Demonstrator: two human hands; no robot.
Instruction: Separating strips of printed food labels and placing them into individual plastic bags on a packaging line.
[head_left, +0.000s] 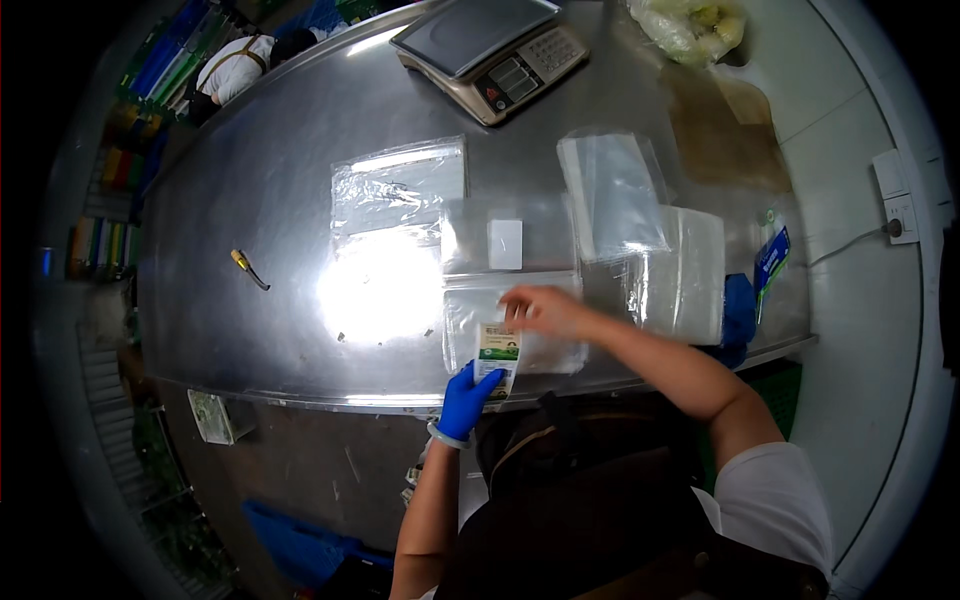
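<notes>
My left hand (466, 401), in a blue glove, grips a strip of printed labels (498, 352) between thumb and fingers near the table's front edge. Bare and slightly blurred, my right hand (544, 310) is at the top end of the strip with its fingers bent; whether it pinches the strip cannot be made out. Under both lies a flat clear plastic bag (465, 322). Just beyond, a small white card (506, 244) rests on another clear bag (551, 225).
Stacks of clear bags (611, 195) lie to the right. A weighing scale (517, 67) stands at the back of the steel table (217, 202). At left lies a small yellow-handled tool (240, 259). Another person (236, 71) is beyond the far left edge.
</notes>
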